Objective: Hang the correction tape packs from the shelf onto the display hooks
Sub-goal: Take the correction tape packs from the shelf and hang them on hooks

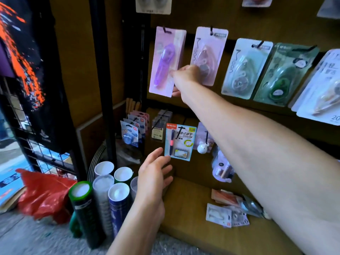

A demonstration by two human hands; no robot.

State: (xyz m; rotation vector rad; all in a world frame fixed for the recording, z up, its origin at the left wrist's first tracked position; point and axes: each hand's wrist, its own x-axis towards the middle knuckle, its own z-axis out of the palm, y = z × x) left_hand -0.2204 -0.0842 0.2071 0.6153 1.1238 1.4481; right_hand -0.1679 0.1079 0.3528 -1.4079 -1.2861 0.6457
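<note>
A purple correction tape pack [166, 59] hangs on a black hook [165, 30] at the left end of the display row. My right hand [184, 76] reaches up and holds its lower right edge, fingers behind the card and thumb on its front. A pink pack [208, 54] hangs on the hook beside it, partly behind my hand. My left hand [153, 173] hovers open and holding nothing in front of the lower hooks. Several loose packs [227, 214] lie on the wooden shelf [187, 208] below.
More packs hang to the right: a pale green one [245, 68], a dark green one [284, 74], white ones [320, 89]. A blue pen pack [181, 141] and other goods hang lower. Paper rolls [103, 196] and a red bag [44, 192] stand on the floor at left.
</note>
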